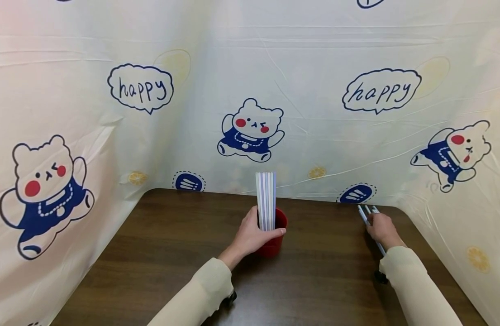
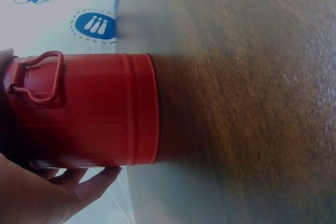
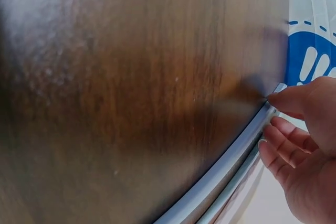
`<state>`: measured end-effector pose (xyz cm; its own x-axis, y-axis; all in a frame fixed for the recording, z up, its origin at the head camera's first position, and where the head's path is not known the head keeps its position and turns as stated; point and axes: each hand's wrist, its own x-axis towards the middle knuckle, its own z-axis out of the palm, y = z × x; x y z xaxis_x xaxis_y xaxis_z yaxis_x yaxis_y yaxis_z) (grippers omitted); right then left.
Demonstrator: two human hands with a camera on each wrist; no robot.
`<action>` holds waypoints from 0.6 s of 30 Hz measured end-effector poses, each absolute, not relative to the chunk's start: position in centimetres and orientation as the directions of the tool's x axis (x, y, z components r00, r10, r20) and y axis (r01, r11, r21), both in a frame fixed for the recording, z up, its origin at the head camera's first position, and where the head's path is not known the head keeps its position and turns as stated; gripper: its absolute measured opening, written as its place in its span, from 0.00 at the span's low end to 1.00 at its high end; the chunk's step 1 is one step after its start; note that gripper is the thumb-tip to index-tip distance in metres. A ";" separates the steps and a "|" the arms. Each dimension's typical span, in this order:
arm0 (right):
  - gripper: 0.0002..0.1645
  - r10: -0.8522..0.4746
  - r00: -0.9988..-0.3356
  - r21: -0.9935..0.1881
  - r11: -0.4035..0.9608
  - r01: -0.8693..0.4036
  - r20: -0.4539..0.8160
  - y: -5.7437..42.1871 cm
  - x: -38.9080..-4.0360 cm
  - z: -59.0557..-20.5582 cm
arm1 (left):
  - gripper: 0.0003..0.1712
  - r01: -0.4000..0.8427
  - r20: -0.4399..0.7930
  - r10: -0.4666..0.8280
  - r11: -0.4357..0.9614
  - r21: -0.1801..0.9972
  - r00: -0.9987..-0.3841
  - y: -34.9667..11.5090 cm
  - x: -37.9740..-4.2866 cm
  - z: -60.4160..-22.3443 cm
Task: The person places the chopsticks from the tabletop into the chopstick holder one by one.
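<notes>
A small red metal bucket (image 1: 270, 248) with a wire side handle stands upright on the table, its base showing in the left wrist view. From its mouth rises a bundle of long, pale striped sticks (image 1: 266, 199) that look like straws. My left hand (image 1: 251, 233) grips the bucket near its rim, thumb toward me and fingers round the far side. Off to the right, my right hand (image 1: 383, 228) pinches long pale blue and white straw-like sticks (image 3: 220, 171) lying on the table. Its thumb touches one side of them and its fingers (image 3: 286, 148) the other.
The brown wooden table (image 1: 160, 258) reaches back to a white curtain (image 1: 315, 149) printed with bears and "happy" bubbles. This curtain also hangs along the left and right sides. A dark band (image 1: 381, 277) shows at the right wrist.
</notes>
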<state>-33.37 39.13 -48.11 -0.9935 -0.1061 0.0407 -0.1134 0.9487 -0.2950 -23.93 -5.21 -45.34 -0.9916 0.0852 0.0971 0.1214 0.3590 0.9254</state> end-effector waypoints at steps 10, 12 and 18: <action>0.13 -0.166 -0.982 -0.268 0.946 -0.183 0.087 38.4 -33.2 -48.3 | 0.50 0.105 0.076 0.094 0.357 0.928 -0.993 -5.2 -23.9 -45.4; 0.12 -0.188 -0.977 -0.261 0.943 -0.208 0.102 38.3 -33.3 -48.3 | 0.50 0.107 0.078 0.095 0.356 0.929 -0.992 -5.2 -23.9 -45.4; 0.12 -0.234 -0.965 -0.239 0.937 -0.255 0.116 37.9 -33.3 -48.3 | 0.49 0.110 0.082 0.093 0.358 0.927 -0.992 -5.2 -23.9 -45.4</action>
<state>-33.29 37.93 -48.33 -0.9653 -0.2336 0.1164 -0.2555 0.9368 -0.2389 -23.87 -5.17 -45.38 -0.9923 0.0929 0.0817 0.1099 0.3578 0.9273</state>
